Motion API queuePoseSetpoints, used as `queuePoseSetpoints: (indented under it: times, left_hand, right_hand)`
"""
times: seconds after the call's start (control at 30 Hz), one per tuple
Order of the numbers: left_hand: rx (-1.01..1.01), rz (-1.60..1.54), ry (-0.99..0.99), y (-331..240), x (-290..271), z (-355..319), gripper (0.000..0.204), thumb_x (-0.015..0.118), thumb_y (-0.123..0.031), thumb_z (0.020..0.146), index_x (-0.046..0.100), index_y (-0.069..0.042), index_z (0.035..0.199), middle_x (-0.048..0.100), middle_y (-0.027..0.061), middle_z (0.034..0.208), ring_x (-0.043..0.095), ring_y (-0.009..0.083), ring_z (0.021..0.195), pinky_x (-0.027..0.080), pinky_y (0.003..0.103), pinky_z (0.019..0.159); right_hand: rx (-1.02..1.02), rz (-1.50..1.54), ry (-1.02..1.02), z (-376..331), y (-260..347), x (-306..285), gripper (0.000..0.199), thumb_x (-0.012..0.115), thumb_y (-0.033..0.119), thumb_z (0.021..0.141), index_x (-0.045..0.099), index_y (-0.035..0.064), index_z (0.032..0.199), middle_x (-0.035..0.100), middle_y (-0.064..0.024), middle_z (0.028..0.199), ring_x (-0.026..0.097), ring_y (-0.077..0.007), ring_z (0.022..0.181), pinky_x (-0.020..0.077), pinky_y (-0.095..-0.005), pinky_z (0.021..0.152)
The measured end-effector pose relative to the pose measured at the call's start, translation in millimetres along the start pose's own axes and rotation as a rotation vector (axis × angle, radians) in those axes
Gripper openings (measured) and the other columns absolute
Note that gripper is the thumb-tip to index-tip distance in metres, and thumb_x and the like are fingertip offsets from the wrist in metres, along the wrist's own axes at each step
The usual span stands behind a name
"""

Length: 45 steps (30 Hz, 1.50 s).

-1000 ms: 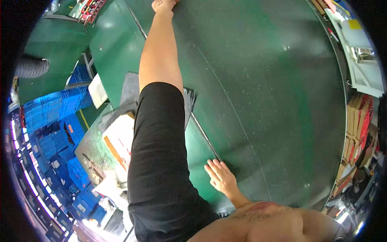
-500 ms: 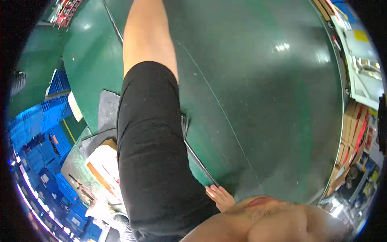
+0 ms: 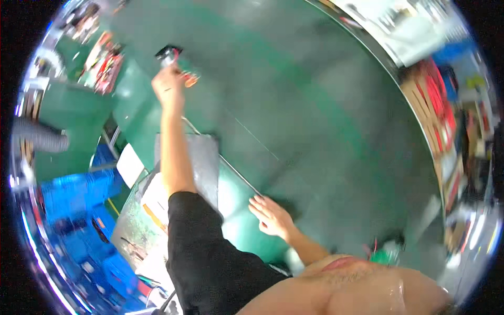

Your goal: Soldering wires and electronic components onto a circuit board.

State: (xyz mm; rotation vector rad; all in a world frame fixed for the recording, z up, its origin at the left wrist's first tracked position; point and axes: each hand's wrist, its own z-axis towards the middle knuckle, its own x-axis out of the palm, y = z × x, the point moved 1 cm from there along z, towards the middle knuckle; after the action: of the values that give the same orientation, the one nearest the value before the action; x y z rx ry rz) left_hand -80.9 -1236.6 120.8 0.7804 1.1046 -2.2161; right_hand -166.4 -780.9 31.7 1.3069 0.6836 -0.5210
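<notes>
My left arm reaches far forward over a green surface [image 3: 294, 131]. In the closed fingers of my left hand [image 3: 168, 89] is a small object [image 3: 169, 54] with black, silvery and red parts, too blurred to name. An orange-and-green bit [image 3: 190, 79] shows just beside that hand; whether it belongs to the held object I cannot tell. Nearer to me, my right hand [image 3: 270, 215] has its fingers stretched out and holds nothing visible. Its fingertips lie at a thin dark strip [image 3: 239, 177] that runs slantwise along the green surface.
A grey sheet [image 3: 202, 163] lies under my left forearm. Blue crates [image 3: 81, 194] are stacked at the left, near a grey flexible hose [image 3: 42, 135]. A red tray of parts [image 3: 105, 71] sits at the far left. Cardboard pieces [image 3: 422, 105] and a white machine [image 3: 404, 31] line the right.
My left hand, earlier beyond the top edge, now shows with the small object in it. The left arm reaches less far. My right hand appears farther forward, with more forearm visible; the whole view has shifted.
</notes>
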Motion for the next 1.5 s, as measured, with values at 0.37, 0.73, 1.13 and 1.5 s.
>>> queuePoseSetpoints:
  times: [0.37, 0.73, 1.13, 1.5]
  left_hand:
    - [-0.526, -0.661, 0.421, -213.0, -138.8, -128.9, 0.018, 0.052, -0.014, 0.081, 0.052, -0.004, 0.066, 0.039, 0.001, 0.05, 0.033, 0.0095, 0.038, 0.023, 0.025, 0.036]
    - [-0.295, -0.837, 0.832, -373.9, -188.6, -332.8, 0.024, 0.049, -0.017, 0.081, 0.049, -0.005, 0.06, 0.037, 0.0005, 0.051, 0.029, 0.0081, 0.043, 0.019, 0.024, 0.041]
    - [-0.016, -0.396, 1.357, -392.0, -228.2, -397.7, 0.021, 0.054, -0.012, 0.073, 0.047, -0.002, 0.056, 0.043, 0.0024, 0.052, 0.039, 0.0092, 0.05, 0.027, 0.025, 0.046]
    - [0.388, 0.331, 1.512, -284.2, -240.9, -455.7, 0.032, 0.056, -0.032, 0.074, 0.062, -0.001, 0.073, 0.057, 0.0214, 0.067, 0.057, 0.0373, 0.065, 0.044, 0.043, 0.061]
  right_hand:
    - [0.439, 0.114, -0.587, -156.8, 32.0, -78.2, 0.027, 0.066, 0.018, 0.067, 0.067, 0.0139, 0.094, 0.057, -0.0071, 0.12, 0.045, -0.026, 0.122, 0.0389, -0.0407, 0.1]
    - [1.746, -0.238, -0.648, -455.6, -9.9, -166.4, 0.112, 0.063, 0.067, 0.067, 0.008, 0.0097, 0.146, -0.006, -0.0214, 0.15, -0.007, -0.0477, 0.135, 0.0135, -0.0738, 0.096]
    - [1.698, -0.265, -0.736, -451.1, -21.3, -143.5, 0.096, 0.063, 0.063, 0.069, 0.019, 0.0223, 0.144, -0.002, -0.0062, 0.152, 0.008, -0.0487, 0.134, 0.0251, -0.0754, 0.09]
    - [1.91, -0.016, -0.773, -386.7, -23.0, -164.2, 0.102, 0.071, 0.05, 0.071, 0.013, 0.0111, 0.145, -0.004, -0.0139, 0.152, 0.018, -0.0455, 0.133, 0.0316, -0.0562, 0.099]
